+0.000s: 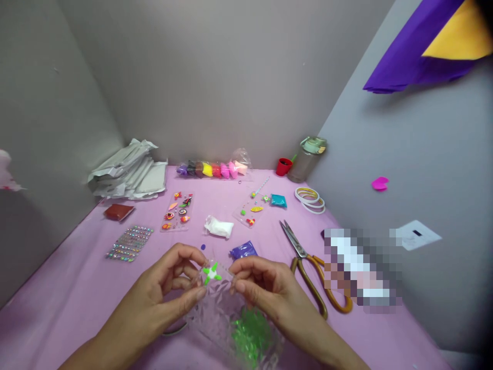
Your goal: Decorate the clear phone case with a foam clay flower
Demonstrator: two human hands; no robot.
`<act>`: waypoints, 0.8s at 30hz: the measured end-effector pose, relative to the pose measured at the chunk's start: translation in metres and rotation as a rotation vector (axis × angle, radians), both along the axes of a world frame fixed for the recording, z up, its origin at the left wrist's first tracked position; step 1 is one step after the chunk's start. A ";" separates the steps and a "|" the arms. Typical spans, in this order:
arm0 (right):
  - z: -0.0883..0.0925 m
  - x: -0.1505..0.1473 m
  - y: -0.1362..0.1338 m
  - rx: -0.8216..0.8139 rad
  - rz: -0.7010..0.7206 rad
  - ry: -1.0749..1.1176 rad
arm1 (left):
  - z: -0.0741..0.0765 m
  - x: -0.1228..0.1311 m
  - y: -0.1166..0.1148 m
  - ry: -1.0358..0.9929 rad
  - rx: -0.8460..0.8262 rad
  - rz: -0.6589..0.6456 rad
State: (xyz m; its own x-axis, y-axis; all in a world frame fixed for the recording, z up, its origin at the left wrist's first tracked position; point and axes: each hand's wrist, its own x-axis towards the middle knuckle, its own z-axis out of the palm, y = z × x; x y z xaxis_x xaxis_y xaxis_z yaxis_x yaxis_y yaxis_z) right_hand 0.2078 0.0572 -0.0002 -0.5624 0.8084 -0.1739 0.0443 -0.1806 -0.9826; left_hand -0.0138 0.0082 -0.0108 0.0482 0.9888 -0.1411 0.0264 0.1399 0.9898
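Note:
My left hand [162,282] and my right hand [262,288] face each other low over the lilac tablecloth [77,288]. Between their fingertips is a small clear plastic piece bearing a bright green star-shaped craft piece [211,273]. Both hands pinch the edges of the clear piece. Below them lies a textured clear plastic bag [215,324], with a heap of green pieces [250,334] inside it. A purple packet [243,251] lies just beyond my right fingers.
Orange-handled scissors [304,262] lie to the right. Further back are a white packet [219,226], a rhinestone sheet [131,244], sticker sheets [177,211], a row of coloured clay [210,169], tape rolls [310,200] and paper packets [129,169]. Grey walls enclose the table.

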 end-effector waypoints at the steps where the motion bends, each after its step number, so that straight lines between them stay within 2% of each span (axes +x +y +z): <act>1: 0.000 0.000 0.000 -0.004 -0.004 0.003 | -0.001 0.000 0.000 0.004 -0.003 -0.013; 24: -0.007 0.000 0.000 -0.008 -0.007 0.036 | -0.010 -0.001 0.002 -0.079 -0.015 -0.021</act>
State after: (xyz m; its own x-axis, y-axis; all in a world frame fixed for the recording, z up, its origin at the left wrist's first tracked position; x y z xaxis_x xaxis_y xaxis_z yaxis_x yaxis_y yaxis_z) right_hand 0.2079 0.0568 -0.0074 -0.5630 0.8108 -0.1601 0.0079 -0.1885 -0.9820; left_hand -0.0148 0.0099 -0.0205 0.0804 0.9852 -0.1512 -0.0486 0.1554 0.9867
